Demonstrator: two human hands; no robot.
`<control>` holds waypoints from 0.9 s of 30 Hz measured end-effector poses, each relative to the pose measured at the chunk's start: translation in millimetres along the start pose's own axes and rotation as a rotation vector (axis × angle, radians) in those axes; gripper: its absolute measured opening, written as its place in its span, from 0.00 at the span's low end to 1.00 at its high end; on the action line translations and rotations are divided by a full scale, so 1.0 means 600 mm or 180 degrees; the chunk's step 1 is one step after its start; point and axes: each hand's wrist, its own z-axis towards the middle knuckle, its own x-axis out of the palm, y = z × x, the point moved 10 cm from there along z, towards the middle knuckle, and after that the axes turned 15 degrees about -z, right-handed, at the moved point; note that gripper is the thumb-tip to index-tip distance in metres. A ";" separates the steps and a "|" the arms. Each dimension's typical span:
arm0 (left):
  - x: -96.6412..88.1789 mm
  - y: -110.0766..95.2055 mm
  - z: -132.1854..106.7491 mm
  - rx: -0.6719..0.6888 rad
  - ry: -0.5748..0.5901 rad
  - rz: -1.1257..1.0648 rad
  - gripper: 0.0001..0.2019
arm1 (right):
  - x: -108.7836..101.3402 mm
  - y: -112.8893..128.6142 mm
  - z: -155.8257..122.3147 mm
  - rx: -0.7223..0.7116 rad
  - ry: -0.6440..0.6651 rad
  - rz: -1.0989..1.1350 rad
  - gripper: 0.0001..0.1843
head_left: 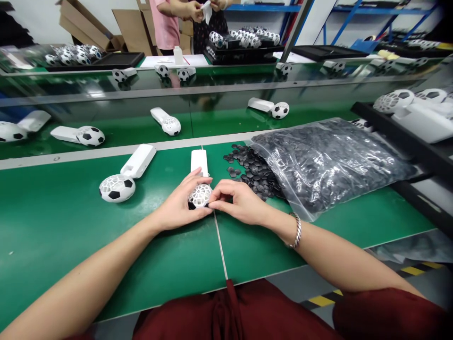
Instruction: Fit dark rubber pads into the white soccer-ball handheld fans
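Note:
A white device with a football-patterned round head [200,194] and a flat white handle lies on the green worktable in front of me. My left hand [182,200] is curled around the head from the left, thumb at the near side and fingers over the top. With thumb and forefinger pinched together, my right hand [239,200] touches the right side of the head; anything between those fingertips is too small to make out. To the right, loose black pentagon pieces [256,172] spill from a clear plastic bag [332,160]. A second football-headed device [117,188] rests on the left.
Beyond the table edge runs a green conveyor [219,118] with several similar devices on it. Black trays [406,137] of devices stand at the right. Across the line, a person in pink [166,23] and another person stand near stacked trays and cardboard boxes.

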 end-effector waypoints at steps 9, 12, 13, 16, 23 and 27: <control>0.003 -0.004 0.002 0.0082 -0.0066 0.0032 0.21 | 0.018 -0.025 0.009 0.0369 0.0093 0.0383 0.08; 0.005 -0.007 0.001 0.0116 -0.0028 0.0024 0.21 | 0.006 -0.047 0.020 0.0464 0.0185 0.0187 0.08; 0.008 -0.008 0.000 0.0146 0.0014 0.0023 0.20 | -0.010 -0.060 0.024 0.0522 0.0055 -0.0096 0.08; 0.006 -0.008 -0.001 0.0168 -0.0077 0.0092 0.22 | -0.076 -0.109 0.023 0.0931 -0.0559 -0.1523 0.07; -0.020 0.002 -0.005 -0.0201 -0.0281 0.0132 0.23 | -0.068 -0.157 0.022 0.1164 0.0044 -0.2396 0.07; -0.029 0.000 -0.004 -0.0189 -0.0162 -0.0040 0.24 | -0.061 -0.149 0.016 0.1093 0.0238 -0.2416 0.07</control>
